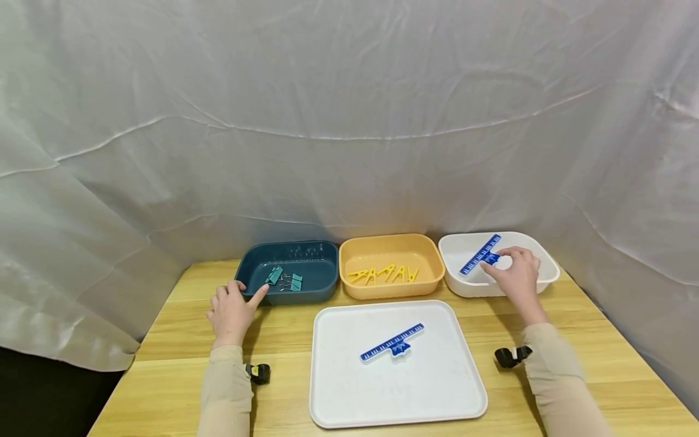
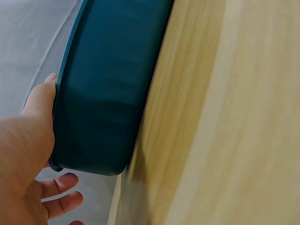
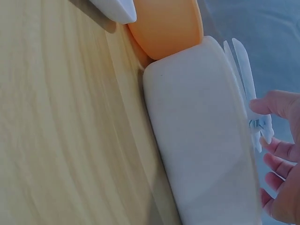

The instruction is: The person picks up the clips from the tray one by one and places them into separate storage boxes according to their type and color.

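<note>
In the head view, my right hand [image 1: 519, 273] holds a blue-and-white sheet-music clip [image 1: 480, 255] with a piano-key pattern, thumb and index finger pinching its small handle. The clip is over the white bin [image 1: 548, 267]; the right wrist view shows it edge-on, its long bars [image 3: 243, 70] level with the rim. My left hand [image 1: 232, 312] touches the near left corner of the dark teal bin [image 1: 311, 295], its thumb at the rim and the other fingers loosely bent. A matching blue clip [image 1: 392, 343] lies on the white tray [image 1: 349, 391].
Teal binder clips [image 1: 275, 275] lie inside the teal bin. The yellow-orange bin [image 1: 393, 291] between the other two holds several yellow clothespins [image 1: 388, 271]. All three bins stand in a row at the back of the wooden table [image 1: 284, 364], before a grey curtain [image 1: 349, 152].
</note>
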### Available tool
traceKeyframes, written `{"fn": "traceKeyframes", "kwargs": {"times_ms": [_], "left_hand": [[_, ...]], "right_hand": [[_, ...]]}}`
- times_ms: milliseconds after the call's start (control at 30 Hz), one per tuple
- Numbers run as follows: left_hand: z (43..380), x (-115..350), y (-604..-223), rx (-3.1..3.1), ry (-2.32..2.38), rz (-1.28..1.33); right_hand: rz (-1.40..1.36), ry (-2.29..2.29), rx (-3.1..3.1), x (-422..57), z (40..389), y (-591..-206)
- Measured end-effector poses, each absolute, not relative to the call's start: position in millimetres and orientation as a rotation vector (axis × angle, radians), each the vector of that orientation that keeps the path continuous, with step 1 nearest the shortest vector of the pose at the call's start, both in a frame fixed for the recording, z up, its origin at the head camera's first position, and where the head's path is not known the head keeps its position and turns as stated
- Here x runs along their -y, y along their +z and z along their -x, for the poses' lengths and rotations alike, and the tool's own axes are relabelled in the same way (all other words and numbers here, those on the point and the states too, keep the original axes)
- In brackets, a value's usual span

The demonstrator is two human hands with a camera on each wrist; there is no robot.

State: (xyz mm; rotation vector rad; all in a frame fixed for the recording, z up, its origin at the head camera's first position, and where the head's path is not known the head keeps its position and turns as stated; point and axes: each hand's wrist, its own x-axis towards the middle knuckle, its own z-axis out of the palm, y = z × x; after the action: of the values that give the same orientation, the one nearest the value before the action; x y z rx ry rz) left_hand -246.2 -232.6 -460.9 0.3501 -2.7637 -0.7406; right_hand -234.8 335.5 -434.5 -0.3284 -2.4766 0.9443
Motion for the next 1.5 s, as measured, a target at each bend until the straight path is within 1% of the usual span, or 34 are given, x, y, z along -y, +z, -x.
{"fn": "traceKeyframes", "kwargs": {"times_ms": [233,600,1267,1500], "left_hand": [[246.5,233.1,-460.9,2.768,-0.738,-0.347],[247.5,233.7,-461.4,2.760,-0.753,-0.349],[247.3,233.4,-461.2,2.761,-0.739,-0.348],[247.0,233.2,-462.0,2.759,-0.740,-0.348]], "right_hand": [[0.405,0.929,2.509,-334.4,244.5,-440.9],[0.503,0.864,2.552,-327.0,249.6,-440.1],[0.607,0.698,2.663,-322.4,254.0,-443.6],[0.599,0.673,2.708,-322.6,254.3,-442.9]]}}
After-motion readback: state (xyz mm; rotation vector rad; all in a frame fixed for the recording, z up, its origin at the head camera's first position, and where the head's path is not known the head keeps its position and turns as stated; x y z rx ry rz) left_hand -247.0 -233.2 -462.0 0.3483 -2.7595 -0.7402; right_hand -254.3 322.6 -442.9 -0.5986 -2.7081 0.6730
